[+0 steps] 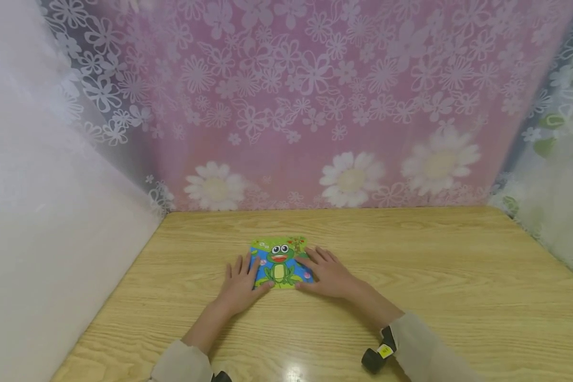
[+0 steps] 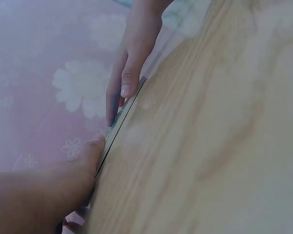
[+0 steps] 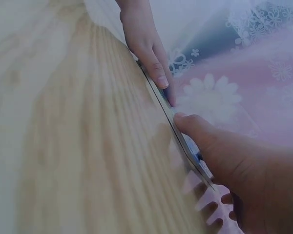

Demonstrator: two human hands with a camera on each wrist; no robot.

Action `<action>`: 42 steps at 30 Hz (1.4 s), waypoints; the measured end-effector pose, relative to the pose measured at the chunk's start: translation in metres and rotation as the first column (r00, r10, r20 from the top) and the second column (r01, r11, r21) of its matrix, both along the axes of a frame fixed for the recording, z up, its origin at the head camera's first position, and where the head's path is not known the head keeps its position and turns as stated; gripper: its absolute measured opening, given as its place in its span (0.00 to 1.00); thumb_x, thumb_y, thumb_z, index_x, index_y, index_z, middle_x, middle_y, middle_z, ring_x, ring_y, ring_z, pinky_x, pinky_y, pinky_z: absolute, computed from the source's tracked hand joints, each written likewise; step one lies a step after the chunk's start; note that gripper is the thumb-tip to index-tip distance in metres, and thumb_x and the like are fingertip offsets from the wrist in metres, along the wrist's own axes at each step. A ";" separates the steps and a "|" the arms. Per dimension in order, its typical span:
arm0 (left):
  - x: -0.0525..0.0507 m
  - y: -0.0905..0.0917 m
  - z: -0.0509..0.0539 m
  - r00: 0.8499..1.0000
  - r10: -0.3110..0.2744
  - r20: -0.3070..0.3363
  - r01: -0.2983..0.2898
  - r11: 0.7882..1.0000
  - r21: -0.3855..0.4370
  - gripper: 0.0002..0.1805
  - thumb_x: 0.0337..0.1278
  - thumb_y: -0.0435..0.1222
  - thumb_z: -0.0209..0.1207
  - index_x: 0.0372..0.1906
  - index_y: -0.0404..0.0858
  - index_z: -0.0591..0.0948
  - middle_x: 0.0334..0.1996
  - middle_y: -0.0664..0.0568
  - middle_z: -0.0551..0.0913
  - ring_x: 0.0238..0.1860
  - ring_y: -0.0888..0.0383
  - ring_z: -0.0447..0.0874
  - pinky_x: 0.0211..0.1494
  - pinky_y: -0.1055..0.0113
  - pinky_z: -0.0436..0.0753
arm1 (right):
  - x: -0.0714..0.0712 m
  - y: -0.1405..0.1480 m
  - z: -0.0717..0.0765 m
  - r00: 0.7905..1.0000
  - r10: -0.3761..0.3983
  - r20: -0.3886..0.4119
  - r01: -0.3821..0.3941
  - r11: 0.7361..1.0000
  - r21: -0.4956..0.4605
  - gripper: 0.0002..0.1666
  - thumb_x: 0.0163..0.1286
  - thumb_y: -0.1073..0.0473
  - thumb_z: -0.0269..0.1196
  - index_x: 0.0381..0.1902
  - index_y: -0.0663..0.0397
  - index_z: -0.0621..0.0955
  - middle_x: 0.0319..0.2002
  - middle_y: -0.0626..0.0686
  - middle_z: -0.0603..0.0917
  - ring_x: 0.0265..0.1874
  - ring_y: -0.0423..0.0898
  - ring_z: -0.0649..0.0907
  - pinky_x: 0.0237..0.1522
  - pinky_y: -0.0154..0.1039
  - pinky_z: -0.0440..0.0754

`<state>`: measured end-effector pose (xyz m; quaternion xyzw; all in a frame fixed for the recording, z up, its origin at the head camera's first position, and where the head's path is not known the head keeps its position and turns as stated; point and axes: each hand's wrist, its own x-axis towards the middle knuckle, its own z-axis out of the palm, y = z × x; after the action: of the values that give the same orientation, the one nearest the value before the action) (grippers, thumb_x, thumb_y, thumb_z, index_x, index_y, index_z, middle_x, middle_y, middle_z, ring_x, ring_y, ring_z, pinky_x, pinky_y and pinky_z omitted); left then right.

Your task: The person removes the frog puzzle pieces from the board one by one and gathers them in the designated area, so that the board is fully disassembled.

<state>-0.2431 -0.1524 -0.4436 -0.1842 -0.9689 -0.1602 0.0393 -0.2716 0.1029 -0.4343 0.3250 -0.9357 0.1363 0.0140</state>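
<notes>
A flat, roughly square picture board [image 1: 279, 273] showing a green frog on a blue and green ground lies on the wooden table. The left hand [image 1: 239, 289] rests at its left side, fingers spread, thumb on the lower edge. At the right side lies the right hand [image 1: 331, 276], fingers extended over that edge and thumb near the lower right. The left wrist view shows the board [image 2: 118, 124] edge-on as a thin slab, with the left hand [image 2: 53, 187] beside it. In the right wrist view, the right hand [image 3: 239, 170] touches the slab [image 3: 167, 111].
The wooden table [image 1: 410, 254] spreads around the board. Behind it hangs a pink curtain [image 1: 286, 116] with white flowers; pale sheets stand on the left [image 1: 52, 212] and right [image 1: 554, 201]. A black wrist device [image 1: 374, 359] sits at the right sleeve.
</notes>
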 end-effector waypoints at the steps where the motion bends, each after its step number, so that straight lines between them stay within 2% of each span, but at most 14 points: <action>1: 0.001 0.001 0.000 1.000 0.001 0.000 -0.001 1.000 -0.005 0.44 0.61 0.61 0.43 0.70 0.33 0.54 0.68 0.33 0.47 0.67 0.35 0.39 0.62 0.37 0.41 | 0.001 0.001 0.001 1.000 -0.002 0.000 0.002 1.000 0.001 0.46 0.61 0.27 0.47 0.69 0.46 0.61 0.69 0.60 0.54 0.66 0.64 0.51 0.62 0.60 0.48; 5: 0.006 0.007 0.002 1.000 0.005 -0.002 -0.005 1.000 -0.009 0.45 0.61 0.61 0.43 0.70 0.32 0.54 0.68 0.33 0.47 0.67 0.35 0.39 0.63 0.38 0.41 | 0.007 0.007 0.003 1.000 0.006 0.018 -0.005 1.000 -0.020 0.45 0.61 0.28 0.49 0.69 0.47 0.62 0.69 0.61 0.54 0.66 0.64 0.50 0.61 0.61 0.48; 15: 0.018 0.021 0.004 1.000 -0.018 -0.022 0.017 0.999 -0.032 0.44 0.61 0.61 0.42 0.69 0.31 0.55 0.68 0.32 0.48 0.67 0.34 0.41 0.63 0.39 0.43 | 0.017 0.025 0.002 1.000 0.007 0.009 -0.007 1.000 -0.007 0.46 0.61 0.27 0.47 0.69 0.46 0.62 0.69 0.60 0.55 0.66 0.64 0.51 0.62 0.61 0.48; 24: 0.026 0.030 -0.001 0.999 -0.044 -0.025 0.043 0.998 -0.039 0.45 0.61 0.62 0.41 0.69 0.31 0.54 0.67 0.31 0.47 0.67 0.34 0.41 0.62 0.38 0.44 | 0.032 0.036 0.000 1.000 0.024 -0.003 -0.024 0.999 -0.035 0.44 0.62 0.29 0.49 0.68 0.47 0.63 0.68 0.61 0.56 0.65 0.65 0.53 0.61 0.63 0.48; 31: 0.032 0.038 -0.003 0.999 -0.040 -0.009 0.040 0.998 -0.048 0.46 0.60 0.64 0.38 0.70 0.32 0.54 0.68 0.32 0.46 0.67 0.35 0.39 0.63 0.40 0.43 | 0.040 0.046 -0.001 1.000 0.012 -0.024 -0.013 0.999 -0.039 0.44 0.61 0.28 0.50 0.68 0.47 0.64 0.68 0.60 0.57 0.65 0.66 0.54 0.59 0.64 0.51; 42: 0.038 0.050 -0.006 1.000 -0.016 0.003 0.016 0.999 -0.038 0.47 0.58 0.66 0.38 0.70 0.33 0.55 0.68 0.32 0.46 0.67 0.35 0.40 0.64 0.40 0.44 | 0.047 0.057 0.001 1.000 0.023 -0.005 -0.023 0.999 -0.048 0.44 0.62 0.29 0.49 0.68 0.48 0.64 0.68 0.60 0.56 0.65 0.65 0.53 0.59 0.65 0.50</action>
<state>-0.2055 -0.1025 -0.4491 -0.1925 -0.9703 -0.1425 0.0334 -0.2247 0.1601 -0.4336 0.3358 -0.9283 0.1584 0.0221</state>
